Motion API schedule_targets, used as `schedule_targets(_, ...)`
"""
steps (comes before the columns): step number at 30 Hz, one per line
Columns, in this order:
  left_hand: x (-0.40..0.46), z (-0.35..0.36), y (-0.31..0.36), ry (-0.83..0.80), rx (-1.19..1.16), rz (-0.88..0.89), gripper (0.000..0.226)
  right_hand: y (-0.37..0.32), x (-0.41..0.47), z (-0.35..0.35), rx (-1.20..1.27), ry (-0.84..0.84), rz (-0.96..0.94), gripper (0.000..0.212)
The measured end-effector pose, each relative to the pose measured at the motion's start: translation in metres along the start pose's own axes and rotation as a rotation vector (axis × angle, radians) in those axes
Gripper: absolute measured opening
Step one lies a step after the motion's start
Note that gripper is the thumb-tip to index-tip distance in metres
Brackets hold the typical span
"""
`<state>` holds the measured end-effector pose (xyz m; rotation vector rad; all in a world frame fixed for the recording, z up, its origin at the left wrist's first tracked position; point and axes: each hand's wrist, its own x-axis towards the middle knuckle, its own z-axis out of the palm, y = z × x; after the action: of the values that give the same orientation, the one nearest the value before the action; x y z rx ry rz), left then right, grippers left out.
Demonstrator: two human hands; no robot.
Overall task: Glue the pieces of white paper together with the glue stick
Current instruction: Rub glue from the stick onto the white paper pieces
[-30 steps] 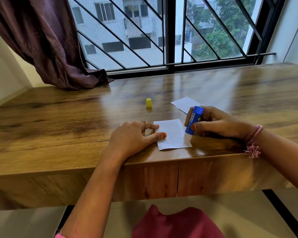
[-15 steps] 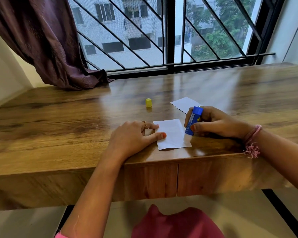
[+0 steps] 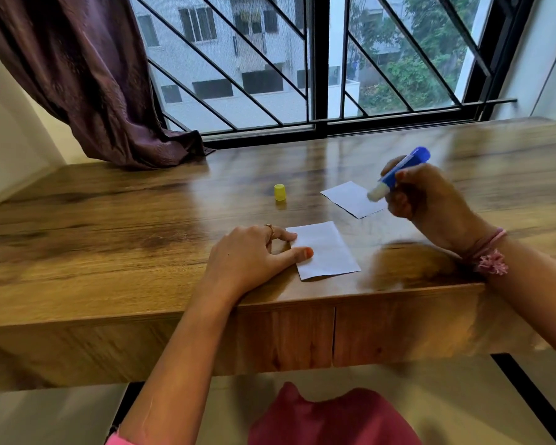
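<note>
Gripping the blue plastic glue stick (image 3: pixel 402 168) tilted above the far paper rectangle (image 3: pixel 350 198), her right hand (image 3: pixel 430 200) curls tight; the left hand (image 3: pixel 254 255) lies flat, thumb pressing the near white sheet (image 3: pixel 326 250) onto glossy wood table (image 3: pixel 109 236).

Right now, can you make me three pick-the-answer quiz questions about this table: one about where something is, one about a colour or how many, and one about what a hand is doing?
1. Where is the yellow cap?
A. On the table, apart from both papers
B. On the glue stick
C. Under the curtain

2. How many pieces of white paper lie on the table?
A. One
B. Two
C. Four

3. What is the right hand doing?
A. Lying flat on the table
B. Holding the glue stick up in the air
C. Pulling the curtain

Answers:
1 A, the cap stands alone on the wood.
2 B, the near paper is under the left hand fingertips and the far paper is behind it.
3 B, the fingers wrap the blue tube, pale glue tip showing.
</note>
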<state>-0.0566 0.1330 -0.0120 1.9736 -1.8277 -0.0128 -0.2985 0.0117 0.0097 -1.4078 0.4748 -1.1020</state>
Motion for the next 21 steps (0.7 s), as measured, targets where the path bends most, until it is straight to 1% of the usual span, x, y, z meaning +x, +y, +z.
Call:
schedule_targets(3,-0.002,0.001,0.004,0.012,0.013,-0.035,0.05,0.001,0.001,-0.002,0.018,0.063,0.031,0.013)
schedule_targets(6,-0.003,0.006,0.012,0.034,0.043,-0.08,0.051,0.003,0.001,0.002,-0.08,0.1,0.087,0.011)
schedule_targets(10,-0.004,0.012,0.02,0.115,0.094,-0.132,0.056,0.003,-0.004,0.004,-0.149,0.08,0.117,0.013)
schedule_targets(13,-0.007,0.008,0.023,0.149,-0.005,-0.139,0.052,0.0,-0.009,0.003,-0.173,0.046,0.155,0.014)
schedule_targets(14,-0.008,0.007,0.023,0.18,-0.059,-0.121,0.047,0.0,-0.011,0.003,-0.193,0.046,0.175,0.015)
schedule_targets(16,-0.011,0.004,0.021,0.262,-0.148,-0.029,0.031,0.001,-0.016,0.002,-0.252,0.061,0.207,0.012)
schedule_targets(17,-0.013,0.002,0.02,0.271,-0.171,0.033,0.022,0.002,-0.02,0.002,-0.283,0.072,0.216,0.01)
schedule_targets(18,-0.014,0.002,0.019,0.245,-0.176,0.094,0.02,0.002,-0.025,0.003,-0.304,0.085,0.217,0.009)
schedule_targets(20,-0.014,0.003,0.018,0.129,-0.158,0.184,0.032,0.003,-0.035,0.006,-0.324,0.123,0.192,0.009)
schedule_targets(21,-0.014,0.003,0.018,0.066,-0.141,0.201,0.039,0.004,-0.039,0.009,-0.331,0.146,0.173,0.009)
